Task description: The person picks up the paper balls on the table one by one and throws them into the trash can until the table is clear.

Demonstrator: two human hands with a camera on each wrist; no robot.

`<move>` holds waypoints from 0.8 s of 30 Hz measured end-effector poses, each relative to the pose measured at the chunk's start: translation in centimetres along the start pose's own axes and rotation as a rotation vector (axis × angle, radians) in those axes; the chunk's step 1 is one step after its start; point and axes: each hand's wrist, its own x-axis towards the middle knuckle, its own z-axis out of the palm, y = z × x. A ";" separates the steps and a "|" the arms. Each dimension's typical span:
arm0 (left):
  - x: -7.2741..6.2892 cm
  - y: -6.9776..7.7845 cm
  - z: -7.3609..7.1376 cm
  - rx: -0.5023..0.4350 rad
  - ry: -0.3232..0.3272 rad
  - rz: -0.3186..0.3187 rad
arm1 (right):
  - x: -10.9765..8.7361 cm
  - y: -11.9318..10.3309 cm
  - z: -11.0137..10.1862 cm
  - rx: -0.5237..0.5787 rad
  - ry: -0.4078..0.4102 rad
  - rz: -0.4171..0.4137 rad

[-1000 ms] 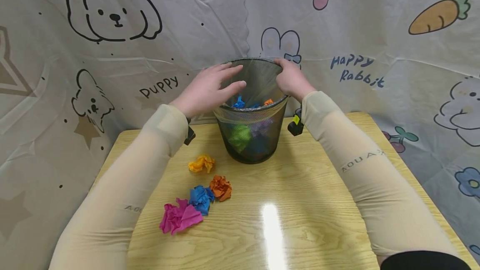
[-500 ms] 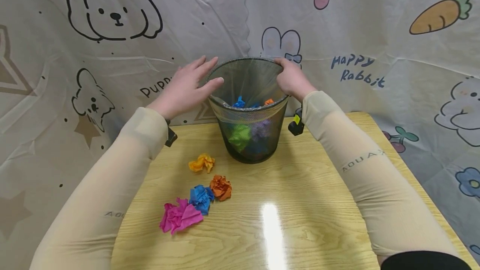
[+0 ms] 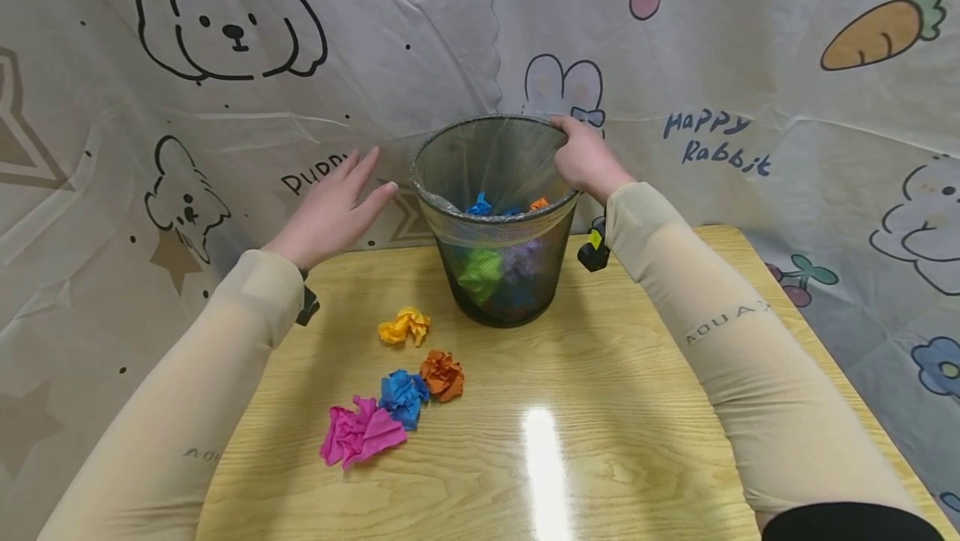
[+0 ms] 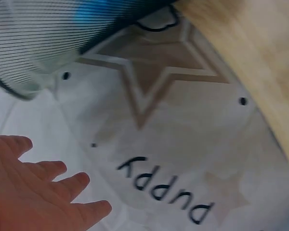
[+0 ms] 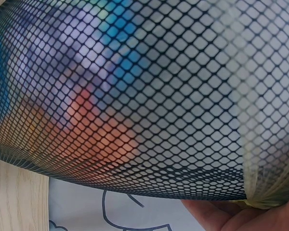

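Observation:
A black mesh wastebasket (image 3: 504, 312) with a clear plastic liner stands at the back of the table. Crumpled paper balls lie inside, among them blue (image 3: 480, 204), orange (image 3: 538, 204) and green (image 3: 480, 273). My right hand (image 3: 590, 159) grips the right side of its rim; in the right wrist view the fingers (image 5: 216, 211) curl at the liner's edge. Left of the basket my left hand (image 3: 330, 212) is in the air, fingers spread, holding nothing. On the table lie yellow (image 3: 405, 327), orange (image 3: 442, 375), blue (image 3: 403, 398) and pink (image 3: 360, 434) crumpled papers, the last three close together.
The wooden table (image 3: 600, 408) reaches back to a printed cloth backdrop (image 3: 420, 32) close behind the basket. A light reflection runs along the table's front. Each wrist wears a small black camera, such as the right wrist camera (image 3: 593, 251).
My left hand has moved from over the basket's left rim outward to the left and lower, away from the basket. The right hand stays on the rim, and the papers lie unmoved.

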 end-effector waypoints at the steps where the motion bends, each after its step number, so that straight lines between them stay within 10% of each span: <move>1: -0.2 -0.4 0.2 0.009 -0.006 -0.008 | 0.0 0.0 0.0 -0.002 0.001 0.000; 12: -1.4 -2.7 3.3 0.039 -0.103 -0.015 | -0.2 -0.1 -0.1 -0.004 0.009 -0.009; 24: -2.9 -3.7 8.6 0.030 -0.383 0.016 | -0.2 -0.1 -0.1 -0.007 0.007 -0.003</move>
